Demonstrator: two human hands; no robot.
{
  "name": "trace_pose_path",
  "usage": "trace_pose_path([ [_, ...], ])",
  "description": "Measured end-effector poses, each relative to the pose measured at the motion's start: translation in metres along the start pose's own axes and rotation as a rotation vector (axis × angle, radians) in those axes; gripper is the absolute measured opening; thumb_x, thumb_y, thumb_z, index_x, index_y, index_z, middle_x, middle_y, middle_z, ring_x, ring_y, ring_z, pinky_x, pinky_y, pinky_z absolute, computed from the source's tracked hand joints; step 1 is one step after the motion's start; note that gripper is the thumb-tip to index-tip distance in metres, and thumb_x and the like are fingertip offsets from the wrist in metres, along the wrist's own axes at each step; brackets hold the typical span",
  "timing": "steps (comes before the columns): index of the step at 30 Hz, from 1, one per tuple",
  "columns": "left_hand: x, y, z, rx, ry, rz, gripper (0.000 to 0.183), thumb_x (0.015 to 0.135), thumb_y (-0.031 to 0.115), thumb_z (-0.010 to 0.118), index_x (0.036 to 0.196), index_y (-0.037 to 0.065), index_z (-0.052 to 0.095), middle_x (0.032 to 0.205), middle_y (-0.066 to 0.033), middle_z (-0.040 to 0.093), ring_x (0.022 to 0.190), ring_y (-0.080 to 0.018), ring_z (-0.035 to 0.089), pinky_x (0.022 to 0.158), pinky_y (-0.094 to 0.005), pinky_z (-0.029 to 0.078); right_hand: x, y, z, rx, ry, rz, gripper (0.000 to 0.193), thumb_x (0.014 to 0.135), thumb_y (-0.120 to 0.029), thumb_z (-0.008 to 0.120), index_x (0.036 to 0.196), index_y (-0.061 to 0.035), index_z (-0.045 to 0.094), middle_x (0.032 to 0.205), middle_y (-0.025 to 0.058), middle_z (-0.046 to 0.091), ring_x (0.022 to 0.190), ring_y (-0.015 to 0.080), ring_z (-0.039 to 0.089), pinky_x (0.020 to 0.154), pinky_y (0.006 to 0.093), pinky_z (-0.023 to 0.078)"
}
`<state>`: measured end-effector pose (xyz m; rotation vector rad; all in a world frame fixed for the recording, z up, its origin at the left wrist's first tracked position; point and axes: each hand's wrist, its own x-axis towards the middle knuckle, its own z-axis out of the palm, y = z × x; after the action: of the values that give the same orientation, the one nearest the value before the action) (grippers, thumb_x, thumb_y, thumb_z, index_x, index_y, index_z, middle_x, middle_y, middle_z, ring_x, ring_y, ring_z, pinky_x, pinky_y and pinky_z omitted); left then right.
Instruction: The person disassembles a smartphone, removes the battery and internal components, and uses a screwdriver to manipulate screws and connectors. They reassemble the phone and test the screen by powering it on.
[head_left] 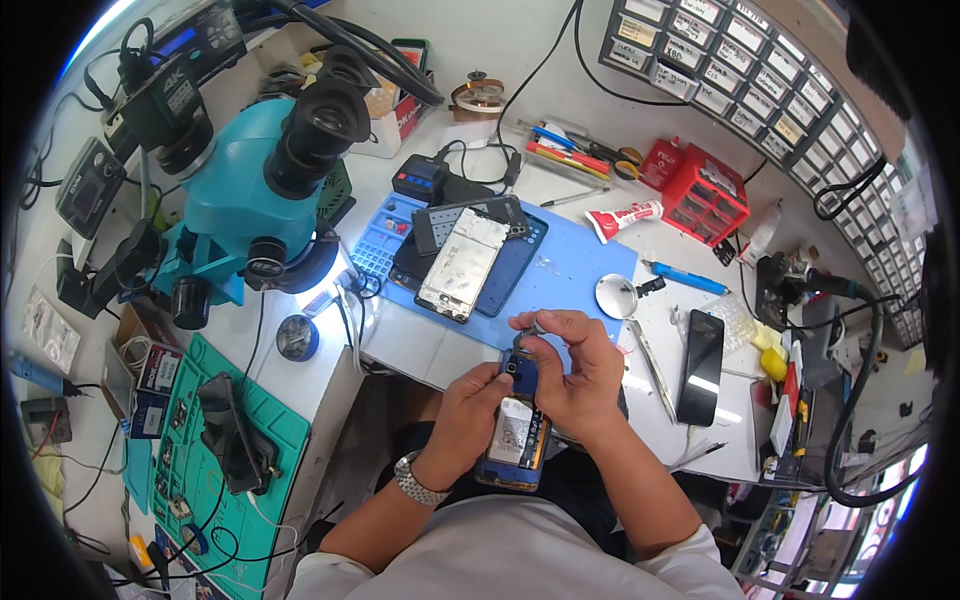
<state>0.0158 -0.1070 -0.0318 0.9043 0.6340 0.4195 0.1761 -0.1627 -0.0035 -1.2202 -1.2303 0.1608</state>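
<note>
An opened smartphone (514,430) with a blue frame and bare battery is held above my lap, at the bench's front edge. My left hand (468,408) is closed around its upper left side, thumb near the camera. Over the phone's top end, the thumb and fingers of my right hand (574,372) pinch a small greyish piece (530,332); its kind is too small to tell. Just beyond lies a blue work mat (560,270) bearing a silver phone frame (465,262), stacked over other dark phone parts (515,268).
A teal microscope (245,190) stands on the left, above a green mat (270,420). To the right lie a black phone (701,367), metal tweezers (652,372), a round dish (616,296) and a blue pen-like tool (688,277). Behind them sits a red drawer box (708,195).
</note>
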Motion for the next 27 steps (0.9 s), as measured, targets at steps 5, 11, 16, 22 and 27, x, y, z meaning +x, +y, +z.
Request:
trace_pose_path([
  [5,-0.002,0.003,0.0,-0.023,0.0,-0.021,0.027,0.112,0.016,0.054,0.126,-0.003,0.067,0.105,-0.0071,0.075,0.091,-0.0102,0.072,0.081,-0.0268,0.057,0.021,-0.025,-0.007,-0.305,-0.096,-0.015,0.039,0.092,0.014,0.076,0.125,-0.002,0.062,0.114,0.0185,0.076,0.114,0.0271,0.078,0.093,0.0362,0.062],
  [11,-0.001,0.0,0.001,-0.037,0.015,-0.025,0.025,0.113,0.017,0.055,0.122,-0.002,0.069,0.095,-0.0018,0.072,0.08,-0.006,0.068,0.071,-0.0242,0.054,0.02,-0.028,-0.011,-0.265,-0.116,0.139,0.037,0.091,0.013,0.077,0.122,-0.0006,0.063,0.108,0.0152,0.077,0.109,0.0259,0.079,0.089,0.0334,0.061],
  [16,-0.001,0.003,0.005,-0.035,0.015,-0.024,0.024,0.113,0.017,0.054,0.121,-0.001,0.069,0.094,-0.0019,0.072,0.079,-0.0061,0.068,0.07,-0.0243,0.054,0.026,-0.024,-0.006,-0.221,-0.102,0.097,0.036,0.091,0.008,0.081,0.12,-0.0001,0.063,0.103,0.0132,0.075,0.102,0.0242,0.079,0.084,0.0328,0.061],
  [22,-0.002,0.003,0.001,-0.035,-0.007,-0.02,0.027,0.112,0.017,0.055,0.123,-0.004,0.068,0.105,-0.0079,0.076,0.089,-0.0103,0.073,0.081,-0.0274,0.058,0.028,-0.03,-0.003,-0.299,-0.102,0.103,0.03,0.091,0.004,0.083,0.113,-0.001,0.063,0.104,0.0145,0.074,0.098,0.0276,0.078,0.081,0.0355,0.061],
  [27,-0.003,0.007,0.003,-0.044,-0.012,-0.022,0.026,0.111,0.017,0.055,0.122,-0.003,0.068,0.104,-0.0074,0.076,0.089,-0.0095,0.073,0.08,-0.0266,0.056,0.021,-0.027,-0.004,-0.282,-0.084,0.042,0.026,0.092,0.001,0.081,0.111,-0.0017,0.065,0.102,0.0157,0.075,0.087,0.0333,0.076,0.073,0.0419,0.061],
])
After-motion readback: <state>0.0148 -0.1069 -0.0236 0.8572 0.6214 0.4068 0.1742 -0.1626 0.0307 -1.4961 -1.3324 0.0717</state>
